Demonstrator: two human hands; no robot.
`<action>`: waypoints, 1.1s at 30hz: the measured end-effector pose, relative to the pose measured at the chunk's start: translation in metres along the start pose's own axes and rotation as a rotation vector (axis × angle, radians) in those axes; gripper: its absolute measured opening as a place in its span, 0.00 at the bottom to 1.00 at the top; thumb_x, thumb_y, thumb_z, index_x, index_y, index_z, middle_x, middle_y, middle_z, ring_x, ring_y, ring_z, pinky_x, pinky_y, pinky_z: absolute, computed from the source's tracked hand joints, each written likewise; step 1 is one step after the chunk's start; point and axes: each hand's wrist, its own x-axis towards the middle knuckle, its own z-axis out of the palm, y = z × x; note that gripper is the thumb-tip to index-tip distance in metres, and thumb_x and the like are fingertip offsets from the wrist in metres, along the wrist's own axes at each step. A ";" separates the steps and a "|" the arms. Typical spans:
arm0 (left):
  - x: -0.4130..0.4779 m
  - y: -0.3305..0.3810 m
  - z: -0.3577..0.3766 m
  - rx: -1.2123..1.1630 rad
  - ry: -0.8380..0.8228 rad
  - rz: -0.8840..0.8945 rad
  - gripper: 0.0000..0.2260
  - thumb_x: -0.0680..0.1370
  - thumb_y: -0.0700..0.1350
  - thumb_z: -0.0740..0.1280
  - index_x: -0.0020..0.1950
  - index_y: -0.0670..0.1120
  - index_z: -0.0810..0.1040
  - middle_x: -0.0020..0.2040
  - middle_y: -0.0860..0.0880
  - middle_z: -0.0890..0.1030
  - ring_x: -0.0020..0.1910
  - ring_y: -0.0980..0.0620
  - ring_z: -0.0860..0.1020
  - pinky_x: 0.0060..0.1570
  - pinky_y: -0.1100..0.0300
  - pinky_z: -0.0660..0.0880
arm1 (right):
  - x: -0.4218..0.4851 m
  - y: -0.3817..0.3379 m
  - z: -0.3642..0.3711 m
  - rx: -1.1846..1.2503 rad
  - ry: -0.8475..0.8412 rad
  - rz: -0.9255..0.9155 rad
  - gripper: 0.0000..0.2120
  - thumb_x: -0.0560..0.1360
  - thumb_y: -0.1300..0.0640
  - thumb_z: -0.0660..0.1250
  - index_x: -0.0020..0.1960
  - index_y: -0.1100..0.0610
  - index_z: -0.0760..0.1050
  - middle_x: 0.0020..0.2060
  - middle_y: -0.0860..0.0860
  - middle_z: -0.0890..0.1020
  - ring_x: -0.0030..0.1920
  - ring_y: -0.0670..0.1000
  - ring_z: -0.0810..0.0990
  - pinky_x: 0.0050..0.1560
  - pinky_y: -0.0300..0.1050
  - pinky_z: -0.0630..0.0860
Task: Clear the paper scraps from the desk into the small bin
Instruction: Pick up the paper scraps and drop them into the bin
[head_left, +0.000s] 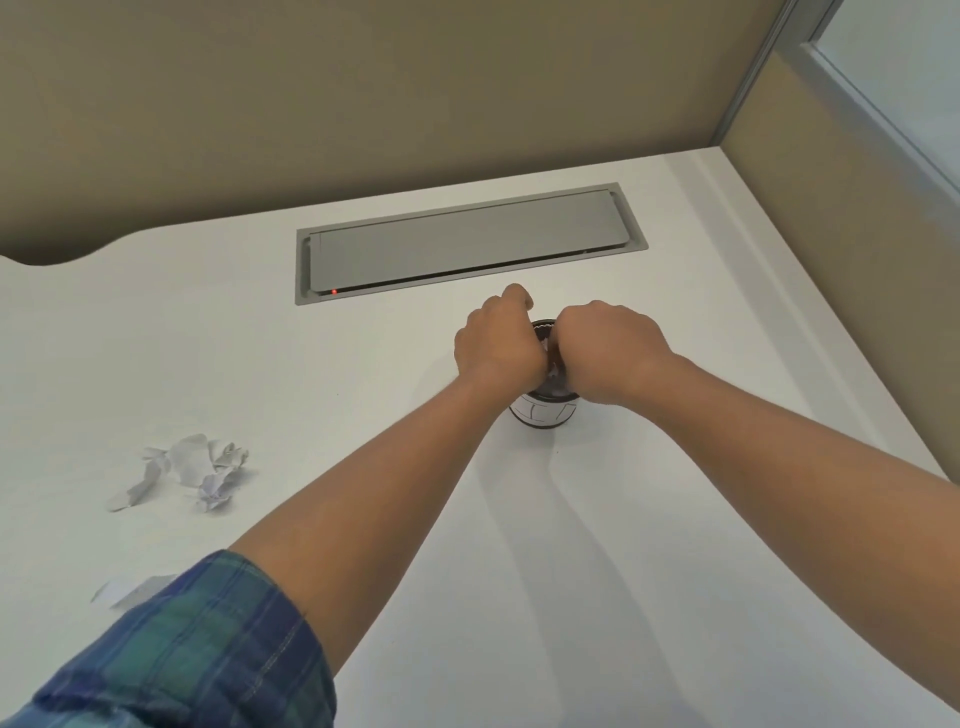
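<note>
Both hands meet over the small bin (543, 415), which stands right of centre in the frame on the white tabletop (649, 545), just below the grey cable hatch (467, 241) set into the surface. The left hand (498, 348) and the right hand (605, 356) are curled into loose fists directly above the bin's dark rim, knuckles toward the camera, so the fingers are closed; a sliver of pale paper shows in the gap between the two hands, but whether either hand is gripping it or it already lies inside the bin cannot be told from here. This looks like the drop-off step: a load of scraps being pushed or released into the bin. The job is not finished, for a cluster of crumpled paper scraps (192, 470) lies at the left of the frame, well apart from the bin, and one flat scrap (127, 592) sits lower left, just beside the plaid sleeve (197, 660). The next move likely calls for opening the fingers over the rim, then sending a hand across to the left to gather the crumpled cluster, which should compress easily, and the flat piece, which may need pinching up by an edge.
</note>
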 end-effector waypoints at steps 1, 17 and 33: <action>-0.001 -0.002 -0.003 -0.043 -0.017 0.005 0.23 0.71 0.42 0.71 0.65 0.50 0.71 0.58 0.50 0.78 0.56 0.46 0.77 0.52 0.52 0.75 | -0.002 0.001 -0.003 0.036 -0.005 0.009 0.07 0.71 0.52 0.72 0.46 0.53 0.78 0.33 0.48 0.73 0.37 0.57 0.75 0.35 0.43 0.68; -0.163 -0.153 -0.031 -0.490 0.344 -0.124 0.08 0.74 0.46 0.73 0.51 0.52 0.79 0.45 0.56 0.81 0.46 0.58 0.79 0.46 0.67 0.73 | -0.082 -0.041 0.031 0.672 0.360 0.106 0.12 0.70 0.64 0.65 0.38 0.48 0.80 0.36 0.43 0.83 0.38 0.49 0.80 0.44 0.44 0.78; -0.233 -0.327 -0.091 -0.455 0.535 -0.394 0.09 0.74 0.44 0.73 0.52 0.51 0.78 0.47 0.53 0.81 0.47 0.53 0.79 0.50 0.58 0.75 | -0.126 -0.223 0.118 0.552 -0.206 -0.150 0.09 0.74 0.57 0.63 0.48 0.47 0.80 0.47 0.41 0.83 0.45 0.45 0.80 0.45 0.42 0.78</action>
